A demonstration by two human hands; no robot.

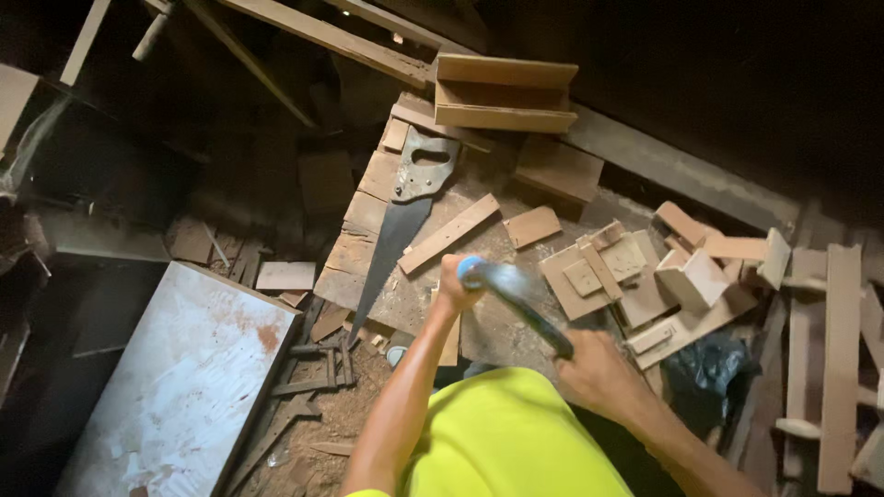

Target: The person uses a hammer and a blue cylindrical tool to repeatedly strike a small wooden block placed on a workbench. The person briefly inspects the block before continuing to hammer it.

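Below the yellow shirt [516, 433], the blurred blue-tipped hammer [516, 294] is clenched in the right hand's [599, 373] grip, and the left hand's [453, 283] grip, at ten o'clock from it, pinches something unseen that is best held steady on the sawdust-strewn wooden counter [368, 258].

The hammer [516, 299] shows a bright blue end and a dark grey, blurred shaft. Left of it, the handsaw [396, 235] has a dull grey-black blade and a pale grey handle. The wood offcuts [635, 267] right of the hammer are light tan and pinkish brown. The tabletop [368, 248] is dusty brown. Far left of the hammer, a board [184, 377] is whitish with rusty orange blotches. The shirt [506, 442] is neon yellow-green.
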